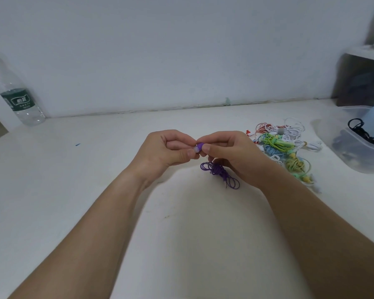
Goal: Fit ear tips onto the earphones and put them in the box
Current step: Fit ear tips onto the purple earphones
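Both hands meet above the middle of the white table. My right hand (229,154) pinches a purple earbud (200,145) between thumb and forefinger. My left hand (166,151) presses a pale translucent ear tip (195,150) against that earbud with thumb and fingers. The purple earphone's coiled cable (219,174) hangs from my right hand and rests on the table below it. A clear plastic box (358,154) stands at the right edge, with black earphones (363,131) inside it.
A heap of bundled earphones (283,145) in green, blue, white, red and yellow lies right of my hands. A clear water bottle (15,93) stands at the far left by the wall. A dark shelf unit (361,78) sits at the back right.
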The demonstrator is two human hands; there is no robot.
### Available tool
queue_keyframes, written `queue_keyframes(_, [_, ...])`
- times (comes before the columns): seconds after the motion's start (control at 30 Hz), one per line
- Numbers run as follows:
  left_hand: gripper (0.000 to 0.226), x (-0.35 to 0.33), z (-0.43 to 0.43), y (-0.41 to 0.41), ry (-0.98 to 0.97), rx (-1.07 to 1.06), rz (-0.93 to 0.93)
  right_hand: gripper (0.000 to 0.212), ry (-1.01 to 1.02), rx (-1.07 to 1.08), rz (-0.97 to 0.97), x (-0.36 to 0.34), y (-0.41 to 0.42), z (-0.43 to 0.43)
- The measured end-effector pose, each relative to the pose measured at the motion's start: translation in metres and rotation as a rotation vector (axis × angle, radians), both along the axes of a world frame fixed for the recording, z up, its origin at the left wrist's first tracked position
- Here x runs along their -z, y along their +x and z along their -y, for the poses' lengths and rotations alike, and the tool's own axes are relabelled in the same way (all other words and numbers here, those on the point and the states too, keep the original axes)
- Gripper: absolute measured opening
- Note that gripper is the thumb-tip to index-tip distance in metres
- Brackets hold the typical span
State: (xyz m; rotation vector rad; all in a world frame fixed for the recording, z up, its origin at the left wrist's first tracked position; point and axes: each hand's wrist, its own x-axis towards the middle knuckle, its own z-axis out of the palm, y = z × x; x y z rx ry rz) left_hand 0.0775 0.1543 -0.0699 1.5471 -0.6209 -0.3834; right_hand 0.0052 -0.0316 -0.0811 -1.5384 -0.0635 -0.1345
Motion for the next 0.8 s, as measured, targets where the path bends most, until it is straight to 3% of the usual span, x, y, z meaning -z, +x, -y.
queue_keyframes(0.37, [0.015,0.001,0.002,-0.002,0.004,-0.039,0.042,0.013,-0.116,0.082,0.053,-0.001,0.000,-0.002])
queue_keyframes(0.5, [0.009,0.002,0.003,0.001,0.013,-0.065,0.069,0.014,-0.007,0.080,0.022,-0.005,0.001,0.000])
queue_keyframes(0.67, [0.031,0.008,0.008,0.000,0.274,-0.101,0.428,0.015,0.185,0.112,-0.017,-0.008,0.002,0.005])
queue_keyframes(0.8, [0.032,0.010,0.015,-0.006,0.349,0.019,0.353,0.013,0.314,0.069,-0.034,-0.011,0.001,0.005])
